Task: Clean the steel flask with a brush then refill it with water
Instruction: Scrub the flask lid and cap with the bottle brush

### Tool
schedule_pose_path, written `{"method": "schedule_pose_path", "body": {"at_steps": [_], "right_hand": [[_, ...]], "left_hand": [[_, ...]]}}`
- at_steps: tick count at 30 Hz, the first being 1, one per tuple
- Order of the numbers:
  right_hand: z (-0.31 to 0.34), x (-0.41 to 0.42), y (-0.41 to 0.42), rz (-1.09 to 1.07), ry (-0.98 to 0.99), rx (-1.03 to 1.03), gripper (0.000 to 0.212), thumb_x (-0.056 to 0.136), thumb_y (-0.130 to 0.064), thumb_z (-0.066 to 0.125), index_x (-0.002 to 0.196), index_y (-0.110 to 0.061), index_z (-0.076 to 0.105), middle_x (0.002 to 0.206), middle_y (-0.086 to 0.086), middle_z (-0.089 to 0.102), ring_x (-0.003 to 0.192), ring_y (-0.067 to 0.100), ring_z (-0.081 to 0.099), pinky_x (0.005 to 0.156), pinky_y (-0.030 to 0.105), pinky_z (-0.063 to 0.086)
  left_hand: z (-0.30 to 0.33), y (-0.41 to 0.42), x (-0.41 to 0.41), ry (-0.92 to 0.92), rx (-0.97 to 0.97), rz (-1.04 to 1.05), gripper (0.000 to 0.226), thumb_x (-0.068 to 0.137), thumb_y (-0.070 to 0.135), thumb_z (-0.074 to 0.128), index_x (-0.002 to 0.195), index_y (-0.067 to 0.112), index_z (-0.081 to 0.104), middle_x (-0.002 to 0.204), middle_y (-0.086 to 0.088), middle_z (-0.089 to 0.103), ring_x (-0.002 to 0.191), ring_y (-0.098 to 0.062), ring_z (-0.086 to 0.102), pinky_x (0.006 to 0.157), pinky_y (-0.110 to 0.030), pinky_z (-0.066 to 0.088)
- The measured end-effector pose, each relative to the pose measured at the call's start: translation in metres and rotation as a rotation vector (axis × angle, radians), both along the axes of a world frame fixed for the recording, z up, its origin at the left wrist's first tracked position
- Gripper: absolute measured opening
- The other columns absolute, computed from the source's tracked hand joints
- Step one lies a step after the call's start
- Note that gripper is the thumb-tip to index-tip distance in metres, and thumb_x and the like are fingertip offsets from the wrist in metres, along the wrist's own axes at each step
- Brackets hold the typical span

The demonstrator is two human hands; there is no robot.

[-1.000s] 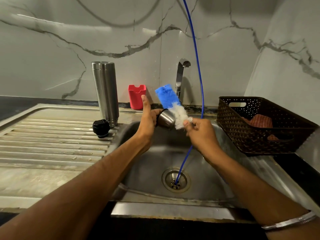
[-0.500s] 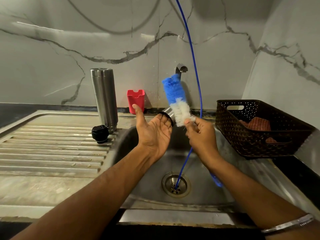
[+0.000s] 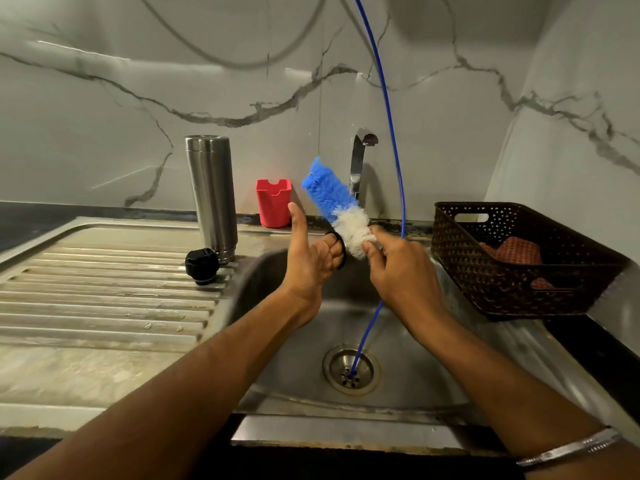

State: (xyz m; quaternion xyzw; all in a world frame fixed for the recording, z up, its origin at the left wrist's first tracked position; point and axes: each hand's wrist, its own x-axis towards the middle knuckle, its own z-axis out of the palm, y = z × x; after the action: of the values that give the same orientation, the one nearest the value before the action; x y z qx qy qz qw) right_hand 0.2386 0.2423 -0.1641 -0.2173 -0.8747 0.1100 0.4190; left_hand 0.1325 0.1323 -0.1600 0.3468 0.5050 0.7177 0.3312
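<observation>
A marble-patterned wall backs the steel sink [image 3: 408, 341]. Left of the sink, on the draining board, the steel flask [image 3: 212, 195] is stood upright, its black cap [image 3: 202, 265] lying just beside it. Above the sink, a small dark-rimmed cup [image 3: 341, 249] is gripped by the left hand [image 3: 313, 258], thumb raised. The brush [image 3: 341, 211] is pinched at its white bristles by the right hand [image 3: 398, 271].
</observation>
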Motion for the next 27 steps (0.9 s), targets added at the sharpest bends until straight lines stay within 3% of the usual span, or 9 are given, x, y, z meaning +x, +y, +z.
{"method": "schedule_pose_path", "body": {"at_steps": [5, 9, 13, 15, 16, 18, 20, 23, 27], "right_hand": [[0.000, 0.000, -0.009, 0.019, -0.030, -0.010, 0.040, 0.102, -0.033, 0.055, 0.139, -0.020, 0.061, 0.099, 0.011, 0.076, 0.090, 0.032, 0.070, 0.073, 0.042, 0.057], [0.002, 0.000, -0.003, -0.040, -0.063, 0.033, 0.040, 0.103, -0.034, 0.052, 0.140, -0.020, 0.059, 0.102, 0.011, 0.075, 0.089, 0.030, 0.070, 0.072, 0.039, 0.057], [-0.002, 0.000, -0.004, -0.011, -0.098, 0.037, 0.036, 0.103, -0.034, 0.052, 0.134, -0.020, 0.063, 0.096, 0.009, 0.075, 0.084, 0.029, 0.069, 0.069, 0.040, 0.057], [-0.005, -0.002, -0.008, 0.000, -0.117, 0.050, 0.036, 0.103, -0.035, 0.051, 0.135, -0.022, 0.063, 0.093, 0.008, 0.074, 0.083, 0.028, 0.069, 0.068, 0.039, 0.056], [-0.006, -0.003, -0.008, -0.003, -0.123, 0.052, 0.038, 0.103, -0.035, 0.050, 0.137, -0.022, 0.061, 0.094, 0.008, 0.073, 0.083, 0.028, 0.068, 0.069, 0.040, 0.056], [-0.006, -0.005, -0.008, -0.030, -0.128, 0.064, 0.041, 0.104, -0.037, 0.048, 0.141, -0.023, 0.057, 0.092, 0.009, 0.072, 0.081, 0.027, 0.068, 0.067, 0.039, 0.056], [-0.006, -0.004, -0.008, -0.062, -0.108, 0.089, 0.044, 0.105, -0.037, 0.046, 0.146, -0.023, 0.053, 0.089, 0.011, 0.071, 0.078, 0.029, 0.067, 0.063, 0.036, 0.052], [-0.003, -0.002, -0.014, -0.055, 0.019, 0.081, 0.044, 0.106, -0.036, 0.046, 0.146, -0.021, 0.052, 0.084, 0.011, 0.072, 0.076, 0.029, 0.068, 0.064, 0.040, 0.054], [0.001, -0.004, -0.015, -0.085, 0.153, 0.057, 0.039, 0.106, -0.036, 0.046, 0.140, -0.023, 0.057, 0.088, 0.009, 0.075, 0.081, 0.030, 0.070, 0.068, 0.045, 0.058]], "left_hand": [[0.002, 0.004, -0.012, -0.140, 0.042, -0.029, 0.125, 0.074, 0.097, -0.001, 0.149, 0.011, 0.050, 0.142, -0.006, 0.063, 0.137, -0.021, 0.052, 0.128, -0.045, 0.017], [-0.001, 0.005, 0.000, -0.073, -0.008, -0.075, 0.117, 0.078, 0.093, -0.004, 0.153, 0.017, 0.045, 0.145, 0.001, 0.060, 0.138, -0.011, 0.050, 0.128, -0.040, 0.012], [0.006, 0.002, -0.004, -0.102, 0.020, -0.014, 0.119, 0.079, 0.091, -0.005, 0.145, 0.012, 0.055, 0.124, -0.001, 0.073, 0.128, -0.020, 0.060, 0.128, -0.041, 0.012], [0.008, 0.000, -0.008, -0.180, 0.050, 0.031, 0.121, 0.079, 0.092, -0.003, 0.132, 0.007, 0.064, 0.104, -0.003, 0.078, 0.106, -0.023, 0.072, 0.114, -0.032, 0.038], [0.006, -0.001, -0.008, -0.219, 0.061, 0.028, 0.121, 0.078, 0.094, -0.001, 0.125, 0.005, 0.067, 0.090, -0.002, 0.076, 0.084, -0.019, 0.072, 0.092, -0.025, 0.047], [0.001, -0.002, -0.003, -0.279, 0.075, -0.007, 0.124, 0.075, 0.098, 0.007, 0.121, 0.001, 0.070, 0.080, -0.003, 0.064, 0.065, -0.011, 0.052, 0.065, -0.022, 0.038], [-0.001, -0.002, 0.001, -0.312, 0.107, -0.022, 0.122, 0.076, 0.098, 0.011, 0.122, 0.001, 0.070, 0.087, -0.006, 0.068, 0.070, -0.011, 0.059, 0.073, -0.023, 0.045], [0.006, 0.003, 0.004, -0.428, 0.272, -0.008, 0.122, 0.078, 0.096, 0.017, 0.131, -0.005, 0.062, 0.123, -0.020, 0.070, 0.117, -0.027, 0.067, 0.112, -0.036, 0.044], [0.012, 0.008, 0.010, -0.495, 0.386, 0.021, 0.123, 0.079, 0.095, 0.024, 0.135, -0.009, 0.055, 0.131, -0.026, 0.065, 0.127, -0.034, 0.061, 0.119, -0.041, 0.039]]}}
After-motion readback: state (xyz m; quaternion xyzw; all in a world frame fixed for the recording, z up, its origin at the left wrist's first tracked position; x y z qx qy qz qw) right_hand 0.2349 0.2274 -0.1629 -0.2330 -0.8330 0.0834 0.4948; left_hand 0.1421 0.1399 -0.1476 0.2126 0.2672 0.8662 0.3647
